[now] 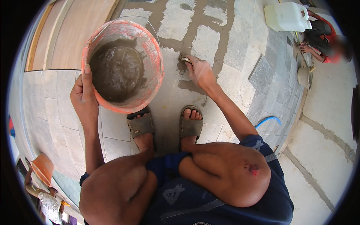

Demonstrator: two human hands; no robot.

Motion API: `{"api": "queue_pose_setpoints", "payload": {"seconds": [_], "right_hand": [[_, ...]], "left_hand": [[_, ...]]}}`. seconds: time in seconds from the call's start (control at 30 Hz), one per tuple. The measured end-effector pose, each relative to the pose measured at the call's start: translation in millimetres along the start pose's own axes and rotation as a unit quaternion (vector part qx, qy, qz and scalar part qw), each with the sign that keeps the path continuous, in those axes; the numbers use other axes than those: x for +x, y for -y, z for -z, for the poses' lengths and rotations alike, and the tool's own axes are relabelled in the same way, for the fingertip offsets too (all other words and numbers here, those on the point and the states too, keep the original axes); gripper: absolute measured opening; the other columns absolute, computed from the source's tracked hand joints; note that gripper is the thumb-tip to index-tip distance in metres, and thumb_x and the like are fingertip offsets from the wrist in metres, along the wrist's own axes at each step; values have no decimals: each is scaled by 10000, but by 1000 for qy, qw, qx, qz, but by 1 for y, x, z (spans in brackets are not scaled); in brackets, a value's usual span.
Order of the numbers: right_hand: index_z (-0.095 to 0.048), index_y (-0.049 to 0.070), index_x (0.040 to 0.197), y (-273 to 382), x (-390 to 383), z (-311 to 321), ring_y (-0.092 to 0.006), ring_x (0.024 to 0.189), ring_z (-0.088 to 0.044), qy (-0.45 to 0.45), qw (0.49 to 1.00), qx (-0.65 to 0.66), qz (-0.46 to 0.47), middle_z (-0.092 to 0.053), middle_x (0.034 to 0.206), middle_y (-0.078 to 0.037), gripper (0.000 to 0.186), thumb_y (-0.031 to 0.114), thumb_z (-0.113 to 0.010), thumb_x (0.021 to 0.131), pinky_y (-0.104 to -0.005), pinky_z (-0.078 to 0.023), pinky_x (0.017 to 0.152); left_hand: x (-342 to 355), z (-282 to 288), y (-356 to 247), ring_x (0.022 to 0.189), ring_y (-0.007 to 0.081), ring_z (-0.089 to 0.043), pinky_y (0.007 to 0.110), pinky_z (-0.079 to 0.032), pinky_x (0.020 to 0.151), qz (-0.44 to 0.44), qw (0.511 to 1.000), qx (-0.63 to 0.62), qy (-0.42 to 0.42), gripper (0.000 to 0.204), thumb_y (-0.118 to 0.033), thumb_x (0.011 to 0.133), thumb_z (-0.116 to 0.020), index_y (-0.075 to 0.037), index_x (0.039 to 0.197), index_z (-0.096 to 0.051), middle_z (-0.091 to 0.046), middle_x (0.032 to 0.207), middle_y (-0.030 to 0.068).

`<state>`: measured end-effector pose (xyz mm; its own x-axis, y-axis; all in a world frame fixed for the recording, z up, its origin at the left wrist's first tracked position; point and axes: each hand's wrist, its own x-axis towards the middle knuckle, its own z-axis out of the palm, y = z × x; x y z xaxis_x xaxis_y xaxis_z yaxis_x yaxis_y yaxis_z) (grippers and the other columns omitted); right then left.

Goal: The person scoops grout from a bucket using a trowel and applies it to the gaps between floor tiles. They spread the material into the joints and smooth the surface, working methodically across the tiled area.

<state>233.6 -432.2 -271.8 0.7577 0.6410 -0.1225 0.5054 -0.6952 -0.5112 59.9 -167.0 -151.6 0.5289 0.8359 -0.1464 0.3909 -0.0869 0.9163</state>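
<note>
My left hand (84, 90) grips the rim of an orange bucket (153, 90), thumb over the edge. The bucket is tilted toward me, its wire handle hanging to the far side, and wet grey mortar (118, 71) lies inside. Low over the floor, my right hand (202, 73) is closed around a small mortar-smeared tool (183, 57); its exact kind is hard to make out. Beneath it, wet grey mortar strips (187, 41) run along the joints between pale stone tiles (205, 40).
My sandalled feet stand just below the bucket. A wooden board (75, 33) is at the left, a loose tile (261, 71) and blue hose (268, 120) at the right. A white jerrycan (287, 17) and another person (326, 35) are far right; an orange tub (42, 169) stands lower left near someone else.
</note>
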Motion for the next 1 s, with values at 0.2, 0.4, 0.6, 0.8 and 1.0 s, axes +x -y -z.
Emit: {"api": "queue_pose_setpoints", "payload": {"seconds": [0.2,0.4,0.6,0.8,1.0], "right_hand": [[-602,67,1161,11,-39,2,-377,918,-635,88,994,30,57,-659,1061,-181,275,97,-567,889,-432,-537,799],[-586,136,1254,-25,-47,-6,-250,1105,-588,80,977,-56,190,-593,1282,-45,401,74,-567,859,-335,-521,905],[-592,134,1251,-40,-59,-7,-215,1124,-585,128,954,-133,235,-582,1311,-27,400,85,-525,859,-302,-516,907],[-595,101,1207,-30,-57,19,-293,982,-643,135,972,-79,177,-643,1186,-95,317,109,-535,895,-370,-545,802],[-579,55,1150,-16,-26,27,-421,774,-643,18,998,32,-49,-671,952,-217,237,160,-529,945,-474,-537,686]], "left_hand": [[0,0,2,592,29,-318,205,-267,553,-10,1000,-3,-2,458,-369,975,-586,-95,625,-480,-403,600,-69],[1,-1,1,577,30,-309,207,-258,540,6,1000,14,-10,467,-388,970,-590,-95,624,-480,-396,592,-70],[5,3,4,585,33,-311,206,-260,542,3,1000,14,2,468,-387,972,-585,-98,624,-469,-392,595,-71],[7,13,14,577,36,-456,191,-371,531,-19,999,29,9,409,-374,983,-561,-33,778,-656,-556,647,-22],[7,8,13,593,35,-469,190,-379,540,3,1000,22,11,406,-381,979,-567,-37,784,-661,-570,665,-23]]}}
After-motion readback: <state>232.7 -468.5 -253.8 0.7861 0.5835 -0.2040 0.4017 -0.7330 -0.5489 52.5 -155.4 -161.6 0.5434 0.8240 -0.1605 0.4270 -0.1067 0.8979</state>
